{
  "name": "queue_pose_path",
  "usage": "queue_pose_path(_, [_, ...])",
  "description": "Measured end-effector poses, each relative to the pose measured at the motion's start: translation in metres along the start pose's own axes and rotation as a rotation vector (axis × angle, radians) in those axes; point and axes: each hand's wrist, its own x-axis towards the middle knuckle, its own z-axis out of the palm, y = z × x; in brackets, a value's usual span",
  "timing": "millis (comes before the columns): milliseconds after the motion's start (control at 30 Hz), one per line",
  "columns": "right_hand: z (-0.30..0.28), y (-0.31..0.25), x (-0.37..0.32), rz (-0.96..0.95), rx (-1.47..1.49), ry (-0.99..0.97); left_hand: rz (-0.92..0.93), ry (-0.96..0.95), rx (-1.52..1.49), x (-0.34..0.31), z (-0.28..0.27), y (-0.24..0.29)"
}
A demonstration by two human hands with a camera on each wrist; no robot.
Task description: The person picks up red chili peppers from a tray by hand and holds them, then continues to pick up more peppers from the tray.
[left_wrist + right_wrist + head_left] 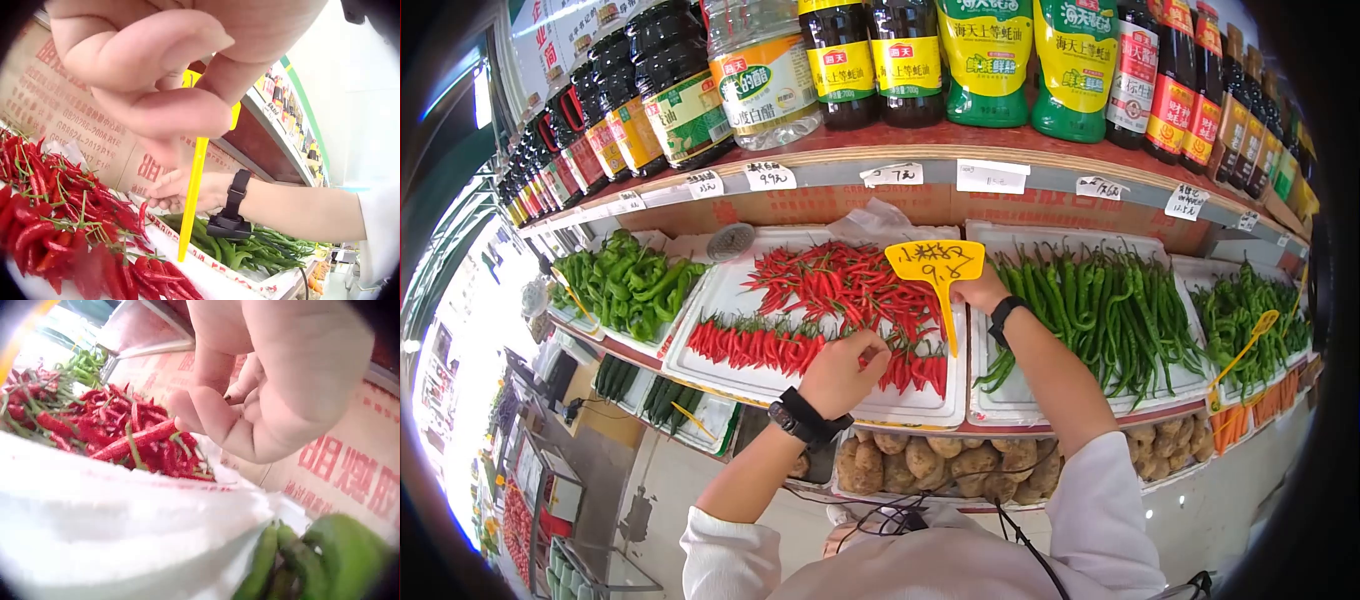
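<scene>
My left hand [847, 372] hovers over a neat row of red chili peppers [750, 347] at the front of a white foam tray [740, 378]. Its fingers are loosely curled, with nothing showing between them in the left wrist view. At the tray's right side, my right hand [982, 290] pinches a red chili pepper [140, 440] in its fingertips, partly hidden in the head view by a yellow price sign [935, 262]. Behind the row lies a loose heap of red chili peppers [830, 275], stems pointing in all directions.
Long green peppers [1100, 310] fill the tray on the right; wider green peppers [625, 285] are on the left. Above runs a shelf [850, 150] of sauce bottles, its edge bearing price tags. Potatoes [920, 460] lie below the trays. Dark cables [900, 515] hang before my body.
</scene>
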Motion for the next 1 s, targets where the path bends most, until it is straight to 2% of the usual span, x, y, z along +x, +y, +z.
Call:
queue_pose_path(33, [-0.004, -0.011, -0.004, -0.001, 0.002, -0.004, -0.087, -0.014, -0.009, -0.003, -0.006, 0.005])
queue_pose_path(100, [-0.021, -0.038, -0.013, -0.024, -0.165, 0.028, -0.106, -0.012, -0.014, -0.01, -0.016, 0.014])
queue_pose_path(167, [-0.04, -0.046, -0.019, -0.067, -0.166, 0.009, -0.129, -0.009, -0.029, -0.015, -0.018, 0.015])
queue_pose_path(233, [-0.053, -0.064, -0.032, -0.106, -0.166, -0.005, 0.036, 0.032, -0.008, -0.017, -0.016, 0.013])
queue_pose_path(267, [-0.06, -0.082, -0.045, -0.095, -0.214, -0.042, 0.031, 0.035, -0.014, -0.019, -0.012, 0.012])
queue_pose_path(333, [-0.072, -0.115, -0.066, -0.085, -0.268, -0.083, 0.137, 0.014, -0.039, -0.018, -0.002, 0.01])
queue_pose_path(400, [-0.076, -0.14, -0.09, -0.079, -0.304, -0.205, 0.18, -0.003, -0.041, -0.017, 0.008, 0.012])
queue_pose_path(533, [-0.067, -0.175, -0.125, 0.067, -0.028, -0.52, 0.158, -0.11, -0.041, -0.017, 0.028, 0.03])
queue_pose_path(600, [-0.054, -0.174, -0.133, 0.092, 0.114, -0.557, 0.159, -0.172, -0.137, -0.016, 0.04, 0.032])
queue_pose_path(633, [-0.048, -0.173, -0.136, 0.104, 0.132, -0.547, 0.095, -0.288, -0.198, -0.014, 0.042, 0.032])
queue_pose_path(767, [-0.032, -0.152, -0.137, 0.162, 0.217, -0.547, 0.022, -0.426, -0.33, -0.006, 0.056, 0.005])
queue_pose_path(833, [-0.026, -0.14, -0.132, 0.112, 0.291, -0.524, -0.243, -0.47, -0.658, -0.002, 0.058, -0.001])
queue_pose_path(867, [-0.026, -0.141, -0.131, 0.108, 0.291, -0.525, -0.242, -0.467, -0.655, 0.0, 0.056, -0.004])
queue_pose_path(933, [-0.024, -0.146, -0.131, 0.084, 0.191, -0.572, -0.256, -0.498, -0.601, 0.002, 0.051, -0.009])
queue_pose_path(967, [-0.031, -0.154, -0.131, 0.103, 0.09, -0.546, -0.259, -0.495, -0.6, 0.002, 0.046, -0.011])
queue_pose_path(1000, [-0.042, -0.152, -0.125, 0.022, -0.066, -0.495, -0.264, -0.466, -0.524, 0.001, 0.04, -0.012])
